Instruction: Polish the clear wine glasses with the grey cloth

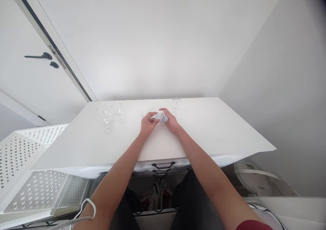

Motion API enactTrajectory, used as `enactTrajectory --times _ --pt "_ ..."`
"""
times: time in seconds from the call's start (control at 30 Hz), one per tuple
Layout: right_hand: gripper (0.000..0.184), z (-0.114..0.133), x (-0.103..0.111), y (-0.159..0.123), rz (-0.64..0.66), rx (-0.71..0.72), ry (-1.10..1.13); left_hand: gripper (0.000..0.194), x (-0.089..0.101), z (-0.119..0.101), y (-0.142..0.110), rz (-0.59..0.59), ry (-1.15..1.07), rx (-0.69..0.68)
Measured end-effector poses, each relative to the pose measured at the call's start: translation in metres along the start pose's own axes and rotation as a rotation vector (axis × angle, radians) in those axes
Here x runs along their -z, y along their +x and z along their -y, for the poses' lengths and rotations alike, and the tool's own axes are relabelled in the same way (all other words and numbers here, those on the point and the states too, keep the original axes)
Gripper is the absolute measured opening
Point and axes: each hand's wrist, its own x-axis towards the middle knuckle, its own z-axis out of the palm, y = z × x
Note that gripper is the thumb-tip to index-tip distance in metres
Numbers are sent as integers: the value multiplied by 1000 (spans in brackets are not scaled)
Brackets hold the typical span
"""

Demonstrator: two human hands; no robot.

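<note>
Over the middle of the white tabletop my left hand (147,124) is closed round a clear stemmed glass (153,117), which is tipped sideways. My right hand (171,120) meets it from the other side, its fingers curled on a crumpled whitish cloth (163,117) pressed against the glass. Whether the cloth lies inside the bowl or around it I cannot tell. Just behind my right hand a stemmed glass (176,103) stands upright. Several more clear glasses, among them one stemmed glass (116,108), are grouped at the left.
The white tabletop (102,152) ends at a wall behind, and drawers with a dark handle (163,165) sit below its front edge. White perforated panels (38,189) stand at the left, near a white cable (88,206). A door handle (38,56) shows farther left.
</note>
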Motion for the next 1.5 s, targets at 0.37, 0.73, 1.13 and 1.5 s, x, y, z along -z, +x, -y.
enactTrajectory --times 0.37,0.73,1.13,1.5 --pt "41 -5 -4 -3 -93 82 -119 45 0 -8 1 -8 -99 -20" --pt "30 6 0 -5 -70 69 -162 46 2 -7 0 19 -61 -17" --pt "46 6 -4 -7 19 106 -131 46 3 -11 -1 30 -59 -78" --pt "25 3 3 0 -166 207 -281 47 3 -3 5 26 -129 -9"
